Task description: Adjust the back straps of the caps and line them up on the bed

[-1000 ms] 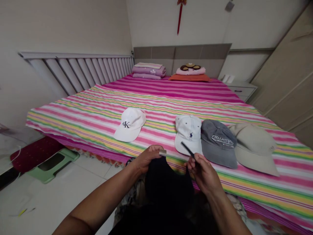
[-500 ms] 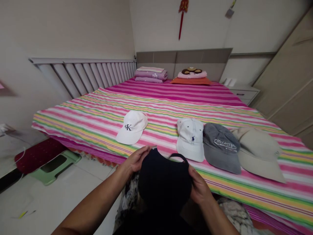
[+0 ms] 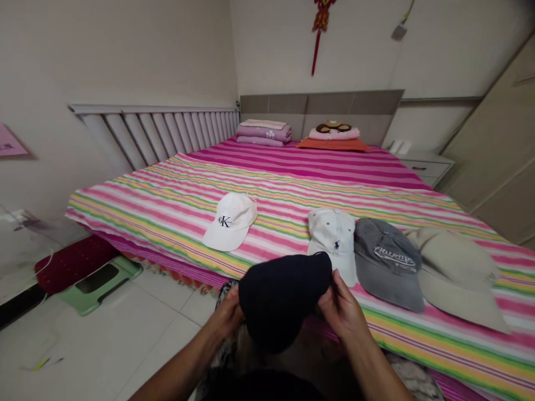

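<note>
A dark navy or black cap [image 3: 284,298] is held up over my lap by both hands. My left hand [image 3: 228,313] pinches its left side, and my right hand [image 3: 341,306] grips the right side with the fingers partly behind it. Just beyond, on the bed, lies a white cap with black "CK"-like letters [image 3: 232,221]. To the right sit a white cap with a small dark logo [image 3: 333,239], a grey cap with white lettering [image 3: 388,264] and a beige cap [image 3: 457,273], side by side with their brims toward me.
A striped sheet [image 3: 167,192] covers the bed. Folded purple bedding [image 3: 263,133] and a pink and orange stack [image 3: 334,139] lie by the headboard [image 3: 355,108]. On the floor at left are a green stool [image 3: 98,284] and a dark red cushion [image 3: 75,262].
Between my hands the dark cap has turned: its strap opening no longer shows, and a broad dark surface faces me. My left hand has dropped lower. The view has shifted slightly.
</note>
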The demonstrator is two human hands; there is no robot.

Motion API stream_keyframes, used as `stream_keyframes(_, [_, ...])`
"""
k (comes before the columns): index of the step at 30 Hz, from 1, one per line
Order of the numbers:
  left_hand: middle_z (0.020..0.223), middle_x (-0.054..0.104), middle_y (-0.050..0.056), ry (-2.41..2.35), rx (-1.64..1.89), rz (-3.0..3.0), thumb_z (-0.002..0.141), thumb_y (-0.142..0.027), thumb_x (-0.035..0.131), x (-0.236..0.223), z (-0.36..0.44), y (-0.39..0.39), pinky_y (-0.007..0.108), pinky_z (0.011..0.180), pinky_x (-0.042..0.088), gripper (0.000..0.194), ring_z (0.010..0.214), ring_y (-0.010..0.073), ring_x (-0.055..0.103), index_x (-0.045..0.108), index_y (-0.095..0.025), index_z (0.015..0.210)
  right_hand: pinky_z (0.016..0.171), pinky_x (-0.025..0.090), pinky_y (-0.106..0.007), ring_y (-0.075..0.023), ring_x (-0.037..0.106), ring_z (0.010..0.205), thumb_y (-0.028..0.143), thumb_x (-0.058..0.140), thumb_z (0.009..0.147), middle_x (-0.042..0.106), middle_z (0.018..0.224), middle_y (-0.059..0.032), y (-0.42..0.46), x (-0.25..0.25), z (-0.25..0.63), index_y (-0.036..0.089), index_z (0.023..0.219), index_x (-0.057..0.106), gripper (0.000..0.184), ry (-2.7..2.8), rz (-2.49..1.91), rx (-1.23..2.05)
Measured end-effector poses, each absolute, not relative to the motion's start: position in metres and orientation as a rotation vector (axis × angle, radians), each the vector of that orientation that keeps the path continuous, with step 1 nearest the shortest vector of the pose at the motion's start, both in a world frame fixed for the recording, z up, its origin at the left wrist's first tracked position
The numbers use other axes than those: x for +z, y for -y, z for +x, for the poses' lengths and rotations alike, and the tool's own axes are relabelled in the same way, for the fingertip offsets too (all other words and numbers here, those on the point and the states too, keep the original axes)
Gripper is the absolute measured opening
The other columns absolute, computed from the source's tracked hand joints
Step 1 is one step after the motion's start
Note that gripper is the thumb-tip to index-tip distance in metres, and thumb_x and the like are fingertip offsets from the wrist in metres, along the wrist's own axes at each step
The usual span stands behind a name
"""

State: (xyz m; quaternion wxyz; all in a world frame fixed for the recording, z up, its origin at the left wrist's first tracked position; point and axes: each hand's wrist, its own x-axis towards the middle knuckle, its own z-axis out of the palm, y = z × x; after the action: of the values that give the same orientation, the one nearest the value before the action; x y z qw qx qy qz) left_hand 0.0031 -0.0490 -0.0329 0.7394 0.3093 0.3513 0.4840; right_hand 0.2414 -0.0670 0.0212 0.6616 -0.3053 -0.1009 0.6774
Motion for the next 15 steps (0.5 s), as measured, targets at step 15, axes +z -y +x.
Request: stream_keyframes(15, [0.066, 0.068, 0.008, -1.185, 1.304, 0.653, 0.072, -0.016, 0.058, 0.092, -0.073, -0.154, 0.034, 0.064, 0.054, 0.015, 0.061, 0.0211, 0.064, 0.064, -0.01, 0.084, 0.059, 0.051, -0.023, -0.0142, 0.065, 0.069, 0.032, 0.08, 0.051, 0.071, 0.08, -0.0025, 0.098, -0.031, 0.262, 0.02, 0.075, 0.067, 0.03, 0.07, -0.81, 1.631])
